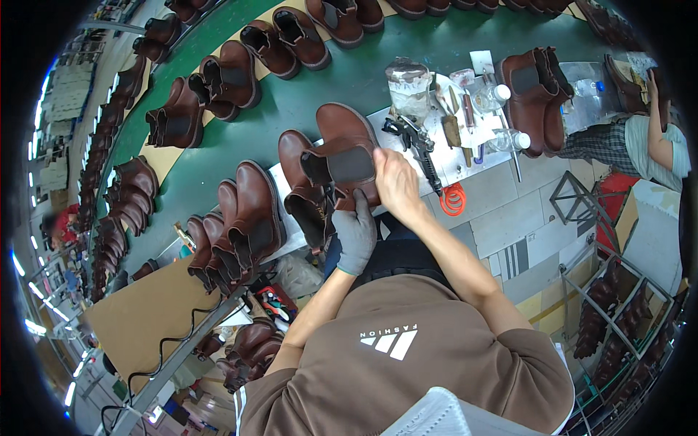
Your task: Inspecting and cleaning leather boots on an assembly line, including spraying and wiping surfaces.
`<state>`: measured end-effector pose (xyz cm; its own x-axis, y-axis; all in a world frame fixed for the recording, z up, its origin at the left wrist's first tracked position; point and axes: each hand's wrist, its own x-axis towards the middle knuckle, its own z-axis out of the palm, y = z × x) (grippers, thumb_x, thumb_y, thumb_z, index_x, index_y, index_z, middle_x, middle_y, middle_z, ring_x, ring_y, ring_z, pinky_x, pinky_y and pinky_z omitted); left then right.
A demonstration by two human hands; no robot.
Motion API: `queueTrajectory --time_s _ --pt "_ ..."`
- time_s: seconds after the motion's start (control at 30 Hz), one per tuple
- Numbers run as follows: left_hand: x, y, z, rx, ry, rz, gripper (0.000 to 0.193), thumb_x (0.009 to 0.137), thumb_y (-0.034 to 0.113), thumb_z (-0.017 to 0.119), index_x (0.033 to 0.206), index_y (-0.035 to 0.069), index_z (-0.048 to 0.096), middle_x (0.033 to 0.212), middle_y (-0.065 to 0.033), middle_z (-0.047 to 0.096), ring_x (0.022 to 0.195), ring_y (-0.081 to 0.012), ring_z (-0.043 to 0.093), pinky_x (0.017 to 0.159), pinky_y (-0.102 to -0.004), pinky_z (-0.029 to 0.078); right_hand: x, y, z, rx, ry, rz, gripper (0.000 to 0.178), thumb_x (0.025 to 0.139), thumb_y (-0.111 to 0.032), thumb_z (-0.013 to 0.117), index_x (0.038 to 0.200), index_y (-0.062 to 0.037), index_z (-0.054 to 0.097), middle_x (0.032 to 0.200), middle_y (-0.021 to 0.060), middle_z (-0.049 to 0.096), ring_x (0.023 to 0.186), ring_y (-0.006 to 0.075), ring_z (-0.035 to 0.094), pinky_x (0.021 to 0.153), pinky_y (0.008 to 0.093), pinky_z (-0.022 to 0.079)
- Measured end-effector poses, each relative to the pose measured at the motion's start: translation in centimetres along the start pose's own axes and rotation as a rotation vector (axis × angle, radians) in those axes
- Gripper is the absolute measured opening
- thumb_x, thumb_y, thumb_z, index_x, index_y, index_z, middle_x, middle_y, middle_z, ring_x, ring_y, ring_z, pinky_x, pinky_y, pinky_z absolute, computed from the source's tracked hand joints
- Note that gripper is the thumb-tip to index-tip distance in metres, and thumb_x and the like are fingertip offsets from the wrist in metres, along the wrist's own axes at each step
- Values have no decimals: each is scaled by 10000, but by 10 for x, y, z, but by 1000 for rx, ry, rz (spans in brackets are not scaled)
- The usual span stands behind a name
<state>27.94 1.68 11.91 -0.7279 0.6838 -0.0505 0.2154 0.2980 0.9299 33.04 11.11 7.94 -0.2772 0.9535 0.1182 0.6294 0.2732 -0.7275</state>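
A brown leather ankle boot with a dark elastic side panel lies tilted in front of me, toe pointing away. My left hand, in a grey glove, grips it at the ankle opening. My bare right hand is closed, its fingertips against the boot's right side by the sole; anything between those fingers is hidden. Left of this boot, close against it, lies a similar brown boot. Both are at the near edge of the green table, over a white surface.
Further brown boots stand to the left; others line the green conveyor beyond. On the right are a black spray gun with an orange coiled hose, clear bottles, brushes and a boot pair. Another person is at far right.
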Motion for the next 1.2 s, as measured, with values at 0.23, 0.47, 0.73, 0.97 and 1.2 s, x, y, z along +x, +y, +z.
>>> queueTrajectory --time_s 0.23,0.47,0.73,0.97,1.2 --pt "5 1 0 35 -39 31 368 911 217 526 636 -28 511 495 -89 499 443 -124 456 421 -352 284 35 4 -8 -199 -183 86 548 937 -348 379 609 35 595 610 263 580 612 433 598 564 487 480" --pt "6 -6 -22 -441 80 -259 275 930 209 500 922 -51 588 786 -76 622 696 -74 532 598 -238 421 54 7 3 -48 -317 219 607 927 -434 372 638 29 637 624 273 581 643 438 599 604 494 475" --pt "23 61 -90 -116 -473 -398 212 857 139 584 955 -48 597 770 -68 619 729 -94 554 647 -213 436 10 59 22 42 -332 158 322 911 -269 452 847 6 607 782 251 605 760 432 582 661 479 452" --pt "151 -76 -83 754 -83 -229 936 604 467 753 1272 -61 365 1167 -264 515 1043 -329 550 878 -341 442 78 -19 46 -224 -611 140 1045 652 -636 642 1288 120 300 1185 349 450 1076 417 502 941 412 398" --pt "176 -120 -91 204 -250 -344 843 512 287 825 1187 -72 470 1090 -209 578 957 -313 587 821 -349 488 89 38 53 40 -643 27 834 598 -303 763 1251 82 415 1009 234 617 953 294 611 870 351 456"
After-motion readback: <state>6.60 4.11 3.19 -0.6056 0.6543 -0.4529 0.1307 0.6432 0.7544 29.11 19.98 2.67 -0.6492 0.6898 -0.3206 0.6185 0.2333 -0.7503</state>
